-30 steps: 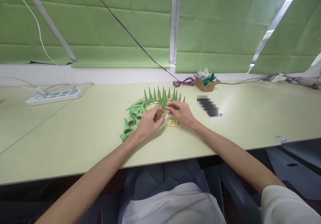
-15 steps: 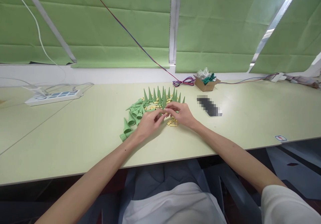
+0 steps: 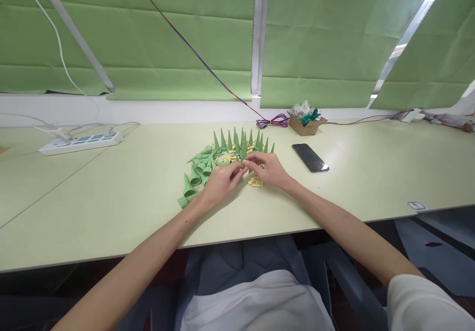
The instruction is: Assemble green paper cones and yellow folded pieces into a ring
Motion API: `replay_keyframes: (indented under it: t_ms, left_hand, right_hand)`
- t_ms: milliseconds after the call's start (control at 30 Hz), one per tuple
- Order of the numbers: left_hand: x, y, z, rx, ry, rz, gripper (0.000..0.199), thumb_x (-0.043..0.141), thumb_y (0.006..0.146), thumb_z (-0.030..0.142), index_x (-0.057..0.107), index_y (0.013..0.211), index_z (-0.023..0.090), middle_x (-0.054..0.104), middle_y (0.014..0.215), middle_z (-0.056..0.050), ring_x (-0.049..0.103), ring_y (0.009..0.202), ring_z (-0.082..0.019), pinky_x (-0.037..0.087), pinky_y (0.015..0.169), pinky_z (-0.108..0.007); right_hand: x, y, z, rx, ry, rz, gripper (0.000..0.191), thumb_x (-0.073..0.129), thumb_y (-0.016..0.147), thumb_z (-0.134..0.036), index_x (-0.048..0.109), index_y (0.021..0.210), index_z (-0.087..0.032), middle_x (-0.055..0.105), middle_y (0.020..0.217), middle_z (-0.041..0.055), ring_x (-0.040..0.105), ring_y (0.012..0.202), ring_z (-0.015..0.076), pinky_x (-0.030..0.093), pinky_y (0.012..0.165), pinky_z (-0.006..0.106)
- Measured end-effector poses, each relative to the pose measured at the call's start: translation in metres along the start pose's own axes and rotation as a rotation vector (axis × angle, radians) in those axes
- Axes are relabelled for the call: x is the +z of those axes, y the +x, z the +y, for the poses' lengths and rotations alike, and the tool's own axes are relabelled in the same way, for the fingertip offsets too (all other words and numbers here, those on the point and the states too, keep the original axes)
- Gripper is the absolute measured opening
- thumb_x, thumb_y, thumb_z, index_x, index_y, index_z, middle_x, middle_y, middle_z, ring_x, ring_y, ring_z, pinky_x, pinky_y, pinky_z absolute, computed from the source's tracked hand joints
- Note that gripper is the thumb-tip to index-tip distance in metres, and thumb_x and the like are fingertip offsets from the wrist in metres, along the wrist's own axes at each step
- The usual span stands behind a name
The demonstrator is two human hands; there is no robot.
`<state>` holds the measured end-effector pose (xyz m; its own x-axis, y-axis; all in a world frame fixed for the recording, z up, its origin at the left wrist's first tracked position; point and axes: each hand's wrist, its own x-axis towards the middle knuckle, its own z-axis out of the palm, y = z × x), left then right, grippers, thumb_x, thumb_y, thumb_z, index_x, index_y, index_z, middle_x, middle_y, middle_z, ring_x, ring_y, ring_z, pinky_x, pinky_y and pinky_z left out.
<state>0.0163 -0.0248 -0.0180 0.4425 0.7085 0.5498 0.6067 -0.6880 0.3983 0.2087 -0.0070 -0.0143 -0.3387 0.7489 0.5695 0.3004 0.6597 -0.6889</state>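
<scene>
My left hand (image 3: 221, 178) and my right hand (image 3: 271, 169) meet fingertip to fingertip over the table, both closed in a pinch. A green pointed plastic cone (image 3: 244, 152) rises at the fingertips, and its lower part is hidden by them. At the pinch, a small yellow piece is mostly covered by my fingers. Behind the hands, several green cones (image 3: 223, 140) stand upright in a curved row, with yellow pieces among them. More green cones (image 3: 195, 174) lie or lean in a heap beside my left hand. Loose yellow plastic pieces (image 3: 256, 181) lie below my right hand.
A black phone (image 3: 310, 158) lies to the right. Behind it stands a small cardboard box (image 3: 305, 128) with clear and green plastic wrap, near a coiled red-and-blue cable (image 3: 272, 120). A white power strip (image 3: 81, 143) sits at the far left. The table's front edge runs below my forearms.
My hands stay pinched together in nearly the same place, with only slight finger movement. The view has shifted very slightly. The cones and loose yellow pieces lie as before.
</scene>
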Motion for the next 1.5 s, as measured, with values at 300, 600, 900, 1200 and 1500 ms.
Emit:
replay_keyframes:
  t_ms: [300, 600, 900, 1200, 1500]
  left_hand:
    - [0.0, 0.0, -0.001, 0.003, -0.018, 0.02, 0.018, 0.053, 0.097, 0.028, 0.068, 0.097, 0.019, 0.066, 0.067, 0.001, 0.05, 0.053, -0.012, 0.041, 0.062, -0.026]
    - [-0.002, 0.0, -0.002, -0.005, -0.045, 0.043, 0.016, 0.053, 0.097, 0.031, 0.065, 0.095, 0.02, 0.057, 0.059, 0.004, 0.046, 0.051, -0.011, 0.038, 0.059, -0.025]
    - [-0.008, 0.003, 0.009, -0.187, -0.171, 0.27, 0.019, 0.049, 0.099, 0.038, 0.054, 0.103, 0.02, 0.063, 0.082, 0.0, 0.051, 0.053, -0.01, 0.039, 0.054, -0.025]
    - [-0.009, 0.005, 0.009, -0.249, -0.146, 0.147, 0.031, 0.056, 0.094, 0.041, 0.057, 0.115, 0.019, 0.068, 0.111, -0.008, 0.047, 0.05, -0.008, 0.041, 0.055, -0.028]
    - [-0.003, 0.006, 0.0, -0.214, -0.035, -0.046, 0.012, 0.06, 0.087, 0.029, 0.053, 0.082, 0.02, 0.059, 0.069, 0.0, 0.047, 0.049, -0.013, 0.036, 0.053, -0.029]
  right_hand:
    - [0.0, -0.001, 0.004, 0.067, 0.034, -0.057, 0.018, 0.058, 0.092, -0.036, 0.062, 0.093, -0.018, 0.065, 0.075, 0.0013, 0.059, 0.063, 0.0129, 0.047, 0.06, 0.025]
    - [0.0, 0.0, 0.002, 0.086, 0.068, -0.046, 0.023, 0.059, 0.091, -0.039, 0.065, 0.084, -0.018, 0.065, 0.074, 0.0018, 0.056, 0.061, 0.0123, 0.046, 0.058, 0.025]
    - [0.0, 0.001, 0.003, 0.068, -0.032, 0.109, 0.024, 0.059, 0.091, -0.038, 0.065, 0.079, -0.018, 0.066, 0.071, 0.0021, 0.054, 0.062, 0.0131, 0.044, 0.061, 0.027]
    - [0.0, 0.0, 0.005, 0.057, -0.076, 0.131, 0.027, 0.059, 0.092, -0.042, 0.066, 0.079, -0.018, 0.065, 0.07, 0.0023, 0.052, 0.06, 0.0132, 0.041, 0.058, 0.027]
    - [0.0, 0.001, 0.004, 0.051, -0.1, 0.13, 0.023, 0.059, 0.091, -0.038, 0.066, 0.08, -0.018, 0.065, 0.07, 0.0019, 0.053, 0.061, 0.0131, 0.042, 0.059, 0.026]
